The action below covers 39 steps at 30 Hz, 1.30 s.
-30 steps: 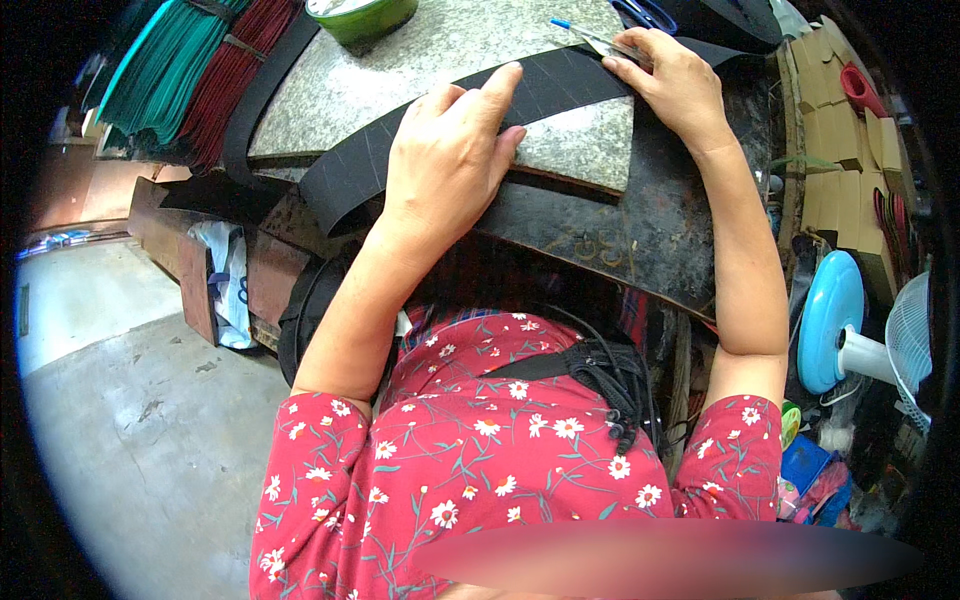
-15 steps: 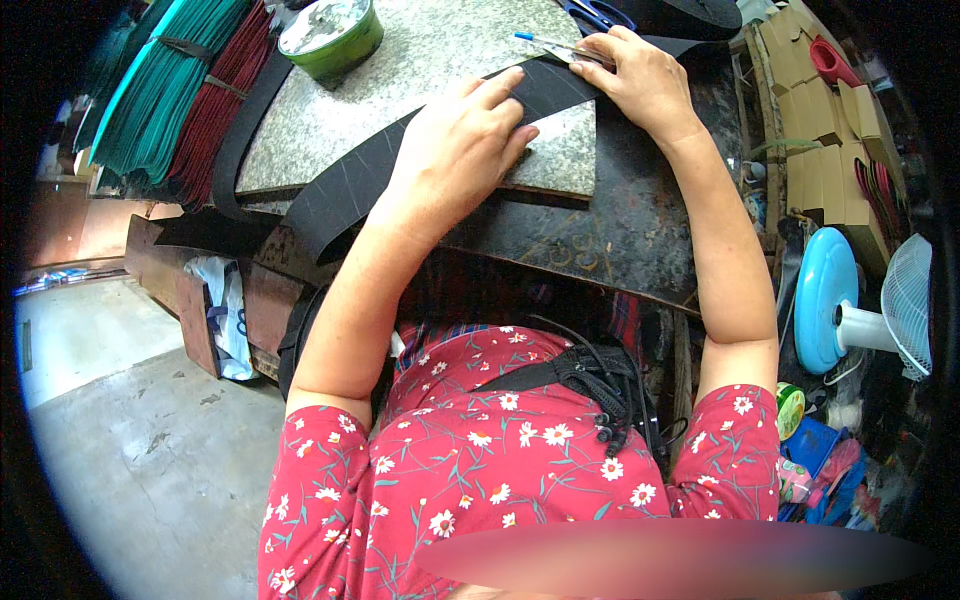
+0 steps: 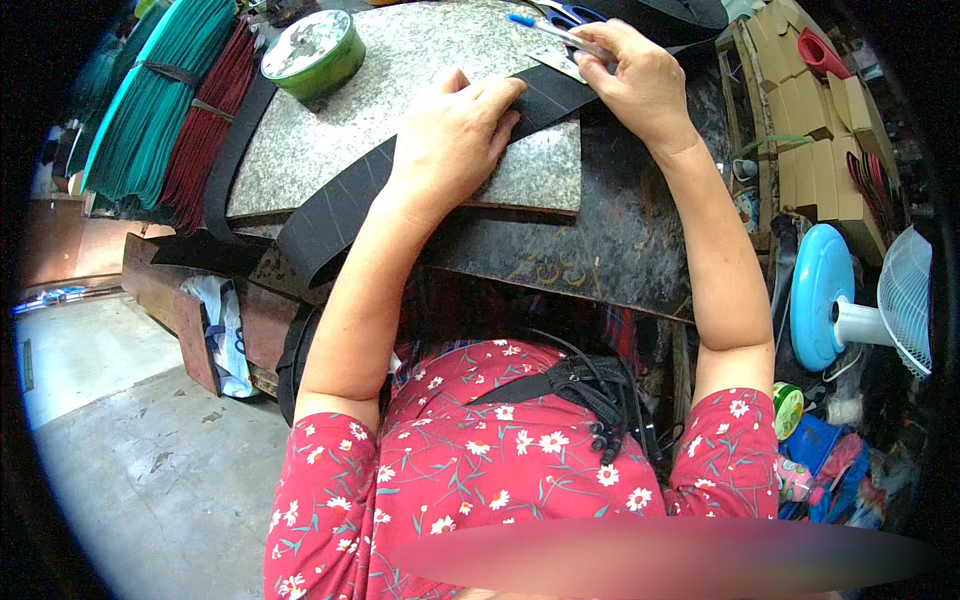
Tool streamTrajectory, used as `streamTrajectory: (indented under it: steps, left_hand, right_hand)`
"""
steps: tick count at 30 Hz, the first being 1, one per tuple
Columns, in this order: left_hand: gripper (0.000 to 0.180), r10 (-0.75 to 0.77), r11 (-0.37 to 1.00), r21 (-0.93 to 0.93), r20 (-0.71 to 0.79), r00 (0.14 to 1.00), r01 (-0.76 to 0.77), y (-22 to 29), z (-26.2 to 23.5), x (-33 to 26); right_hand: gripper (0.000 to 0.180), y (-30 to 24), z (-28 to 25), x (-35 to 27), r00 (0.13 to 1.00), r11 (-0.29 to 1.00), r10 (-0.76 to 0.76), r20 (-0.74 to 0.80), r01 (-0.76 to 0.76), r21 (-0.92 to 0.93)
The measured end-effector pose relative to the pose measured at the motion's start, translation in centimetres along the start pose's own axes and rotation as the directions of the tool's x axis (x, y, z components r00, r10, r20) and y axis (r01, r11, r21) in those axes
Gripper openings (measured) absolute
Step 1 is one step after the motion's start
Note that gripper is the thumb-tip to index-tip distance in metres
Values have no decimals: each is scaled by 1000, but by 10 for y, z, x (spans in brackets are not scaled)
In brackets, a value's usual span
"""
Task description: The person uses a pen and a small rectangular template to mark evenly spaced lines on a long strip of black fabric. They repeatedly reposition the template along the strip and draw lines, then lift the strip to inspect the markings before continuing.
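Observation:
A long black strip of material (image 3: 345, 205) with thin pale cross lines curves over a speckled grey board (image 3: 545, 185) and hangs past its near edge. My left hand (image 3: 445, 145) rests on the strip, fingers bent and closed against it; the fingertips are partly hidden. Farther right, my right hand (image 3: 640, 85) pinches a slim pen (image 3: 565, 35) with a blue end. Beneath the pen, at the strip's far end, lies a small whitish flat piece (image 3: 557, 63). Whether my right fingers also touch that piece, I cannot tell.
A green tub (image 3: 315, 60) with a whitish top stands on the board. Bundled teal strips (image 3: 150, 110) and dark red strips (image 3: 210, 125) are at the far left. Blue-handled scissors (image 3: 570, 12) and a black roll (image 3: 680, 15) lie beyond my right hand. A fan (image 3: 825, 295) stands at right.
My left fingers have drawn in and curled more on the strip. My right hand has lifted the pen slightly, and more of the whitish piece shows. The whole view has shifted a little.

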<state>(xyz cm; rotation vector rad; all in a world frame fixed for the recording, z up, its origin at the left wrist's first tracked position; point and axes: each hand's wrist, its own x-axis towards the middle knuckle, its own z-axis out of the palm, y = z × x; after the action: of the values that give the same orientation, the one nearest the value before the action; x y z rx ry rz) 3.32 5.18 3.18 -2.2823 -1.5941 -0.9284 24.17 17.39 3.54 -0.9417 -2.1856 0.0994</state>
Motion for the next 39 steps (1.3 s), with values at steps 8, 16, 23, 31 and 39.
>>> streamTrajectory:
  steps: [8,16,23,31,39]
  left_hand:
    - [30,-35,999,-12,47,998,36,-3,-3,2]
    - [49,-9,985,172,92,996,-7,22,10,3]
    - [41,-26,986,168,112,993,7,20,7,2]
    - [37,-36,989,150,149,988,14,14,4,4]
    - [38,-36,988,153,172,984,9,9,-3,0]
  right_hand:
    - [25,-15,2,-5,985,963,75,154,-31,-269]
    - [27,-4,-9,2,922,988,150,358,-131,-76]
    - [25,-2,-17,2,937,996,87,339,-92,-2]
    - [45,18,-58,2,975,910,120,185,-34,-413]
    - [20,46,-55,7,956,876,262,129,-180,-448]
